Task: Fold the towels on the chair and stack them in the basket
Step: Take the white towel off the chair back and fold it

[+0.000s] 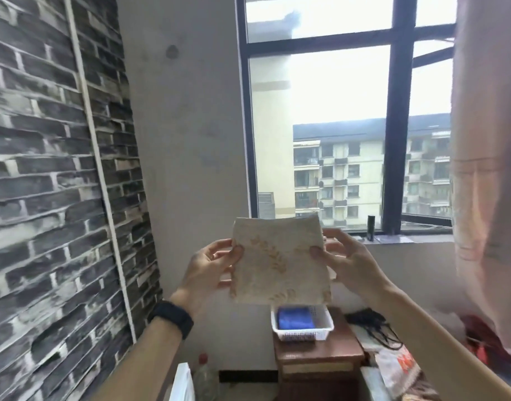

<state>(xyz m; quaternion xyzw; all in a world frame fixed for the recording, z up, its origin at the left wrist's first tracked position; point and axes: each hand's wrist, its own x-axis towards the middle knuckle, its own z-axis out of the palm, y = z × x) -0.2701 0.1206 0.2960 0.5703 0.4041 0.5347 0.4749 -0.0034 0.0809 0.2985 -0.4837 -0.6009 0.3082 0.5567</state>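
Note:
I hold a folded cream towel (280, 261) with a faint golden leaf print up in front of me, at chest height before the window. My left hand (209, 267) pinches its left edge and my right hand (350, 263) pinches its right edge. Below the towel a white plastic basket (302, 334) stands on a brown wooden stool (318, 354). A folded blue towel (295, 318) lies inside the basket. The chair is not clearly in view.
A dark brick-pattern wall fills the left. A pink curtain (486, 169) hangs at the right. Black cables (373, 325) and patterned cloth (399, 369) lie right of the stool. A plastic bottle (203, 374) and a white bag (183, 383) stand on the floor at lower left.

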